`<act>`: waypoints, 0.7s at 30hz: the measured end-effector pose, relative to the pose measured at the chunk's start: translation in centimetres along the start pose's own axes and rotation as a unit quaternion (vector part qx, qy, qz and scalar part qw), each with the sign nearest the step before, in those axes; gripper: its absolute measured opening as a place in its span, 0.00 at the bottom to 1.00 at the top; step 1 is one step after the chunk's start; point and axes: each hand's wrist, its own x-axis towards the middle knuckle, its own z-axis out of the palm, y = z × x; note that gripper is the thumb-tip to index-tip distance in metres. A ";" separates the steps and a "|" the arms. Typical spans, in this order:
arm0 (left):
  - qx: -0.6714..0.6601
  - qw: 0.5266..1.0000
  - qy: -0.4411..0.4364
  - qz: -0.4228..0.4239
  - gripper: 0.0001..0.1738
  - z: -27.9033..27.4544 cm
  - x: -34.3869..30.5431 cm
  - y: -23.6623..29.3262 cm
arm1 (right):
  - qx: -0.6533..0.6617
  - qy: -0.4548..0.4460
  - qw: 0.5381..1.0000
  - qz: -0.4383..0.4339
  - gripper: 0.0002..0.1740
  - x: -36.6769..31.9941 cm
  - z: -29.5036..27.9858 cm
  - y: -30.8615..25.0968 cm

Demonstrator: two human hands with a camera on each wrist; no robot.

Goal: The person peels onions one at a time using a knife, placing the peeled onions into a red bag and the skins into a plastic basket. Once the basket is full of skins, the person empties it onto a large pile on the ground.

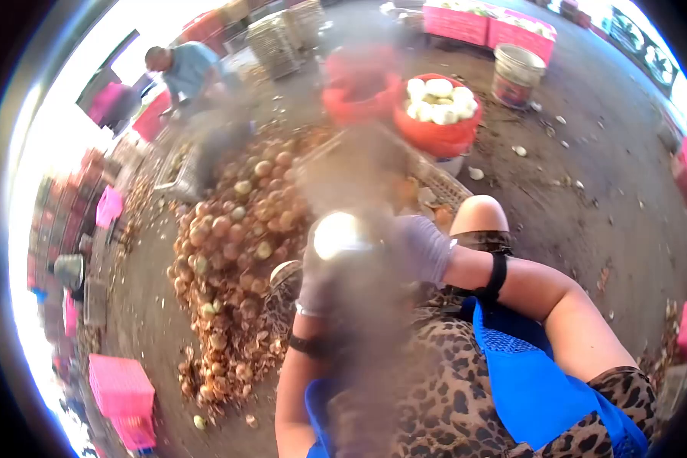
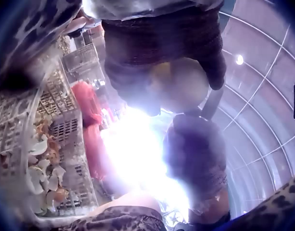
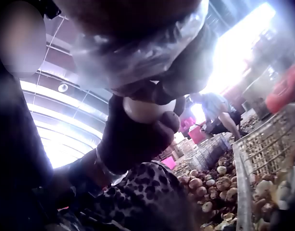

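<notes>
Both hands wear gloves and meet in front of the body. A pale peeled onion point(image 2: 188, 84) is in the grip of my left hand point(image 2: 162, 48), its fingers and thumb curled round it. In the right wrist view the onion point(image 3: 150, 109) shows white between the left hand point(image 3: 138, 137) and the right hand's fingers point(image 3: 159, 92). A narrow knife blade point(image 2: 213, 103) stands out beside the onion, above my right hand point(image 2: 195, 149), which grips it; the handle is hidden. A blur in the head view covers much of the left hand point(image 1: 320, 271) and right hand point(image 1: 424, 244).
A plastic crate point(image 2: 70, 144) holds onion skins. Beyond the knees spreads a heap of unpeeled onions point(image 1: 237, 221). Peeled onions fill a red-lined container point(image 1: 439, 141); a white bucket point(image 1: 517, 76) stands behind it. A person in blue point(image 1: 195, 72) bends over at the far left.
</notes>
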 end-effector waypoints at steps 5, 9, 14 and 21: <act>-0.003 0.998 -0.044 -0.050 0.49 1.2 2.2 -1.9 | -0.105 -0.021 0.992 0.063 0.38 -1.1 0.3 3.1; -0.147 0.981 -0.094 -0.088 0.50 3.4 1.9 -1.4 | -0.113 -0.031 0.987 0.106 0.30 -0.9 -0.1 6.4; -0.229 0.961 -0.081 -0.131 0.48 2.7 0.6 -2.5 | -0.129 0.005 0.977 0.168 0.18 -0.1 -1.2 10.9; -0.198 0.974 -0.105 -0.044 0.51 2.6 2.9 0.3 | -0.071 0.000 0.994 0.079 0.18 0.4 0.9 9.8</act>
